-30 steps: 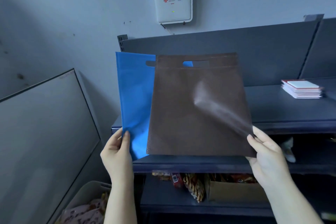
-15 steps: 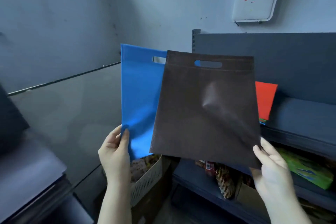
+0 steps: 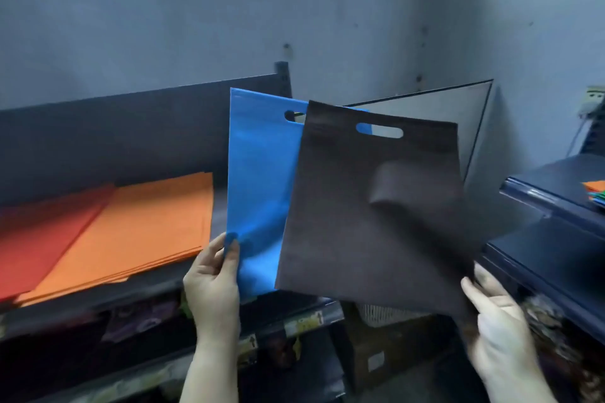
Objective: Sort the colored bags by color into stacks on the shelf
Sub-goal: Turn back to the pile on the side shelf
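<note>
Closest to the viewer, a person's left hand (image 3: pixel 212 278) pinches the lower left corner of a blue non-woven bag (image 3: pixel 258 186), thumb on its front, while the right hand (image 3: pixel 494 307) grips the lower right corner of a dark brown bag (image 3: pixel 363 222), which overlaps the blue one and has a fold bulging near its right edge. Both bags are held upright in the air, cut-out handles at the top, just in front of a dark shelf (image 3: pixel 157 291). On that shelf, to the left, lie a flat orange stack (image 3: pixel 140 226) and, touching its left side, a red stack (image 3: pixel 42 239). The step appears to be carrying two sorted-out bags to their places; neither colour has a visible stack yet. Bare shelf surface shows just right of the orange stack, beside the blue bag, so the next move likely calls for laying one bag flat there, clear of the shelf's front lip. Farther right, another dark shelf unit (image 3: pixel 556 206) carries a few coloured bags (image 3: pixel 594 190) at the frame edge. A grey wall (image 3: pixel 196 16) stands behind.
</note>
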A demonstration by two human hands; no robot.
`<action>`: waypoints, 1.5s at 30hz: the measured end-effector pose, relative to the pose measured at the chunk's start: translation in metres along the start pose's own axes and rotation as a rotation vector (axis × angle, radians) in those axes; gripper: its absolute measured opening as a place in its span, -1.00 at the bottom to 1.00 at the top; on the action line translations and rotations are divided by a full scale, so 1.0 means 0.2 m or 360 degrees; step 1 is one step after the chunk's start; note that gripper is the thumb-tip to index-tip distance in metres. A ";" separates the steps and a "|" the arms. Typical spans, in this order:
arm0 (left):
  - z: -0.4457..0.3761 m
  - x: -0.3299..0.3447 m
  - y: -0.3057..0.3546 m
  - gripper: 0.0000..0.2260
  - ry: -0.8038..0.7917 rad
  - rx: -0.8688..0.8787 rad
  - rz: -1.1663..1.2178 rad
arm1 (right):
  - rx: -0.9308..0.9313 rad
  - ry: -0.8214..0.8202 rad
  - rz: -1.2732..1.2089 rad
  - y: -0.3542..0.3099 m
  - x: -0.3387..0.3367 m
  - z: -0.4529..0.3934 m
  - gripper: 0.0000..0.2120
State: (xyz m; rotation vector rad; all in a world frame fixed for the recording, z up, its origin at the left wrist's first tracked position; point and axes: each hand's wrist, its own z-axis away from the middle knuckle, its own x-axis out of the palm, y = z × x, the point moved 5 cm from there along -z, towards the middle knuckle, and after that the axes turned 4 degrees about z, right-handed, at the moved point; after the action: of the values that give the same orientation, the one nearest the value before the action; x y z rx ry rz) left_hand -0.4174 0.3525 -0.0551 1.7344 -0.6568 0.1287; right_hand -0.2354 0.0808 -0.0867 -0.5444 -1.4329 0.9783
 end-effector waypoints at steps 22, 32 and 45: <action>-0.59 -1.44 0.69 -0.78 0.0573 0.0511 -0.0303 | 0.0249 -0.0658 0.0020 0.82 1.36 0.47 -0.55; -0.68 -2.03 0.96 -0.80 0.0797 0.0662 -0.0463 | 0.0443 -0.0895 0.0004 1.19 1.84 0.83 -0.73; -0.78 -2.44 1.20 -0.85 0.1122 0.0798 -0.0593 | 0.0508 -0.1364 0.0056 1.49 2.49 1.00 -0.68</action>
State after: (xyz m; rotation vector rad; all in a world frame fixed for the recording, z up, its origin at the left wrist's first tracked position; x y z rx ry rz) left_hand -0.9022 0.6418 -0.0102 2.0757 0.2424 0.6510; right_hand -0.5619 0.5975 -0.0271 0.1255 -1.9489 1.5345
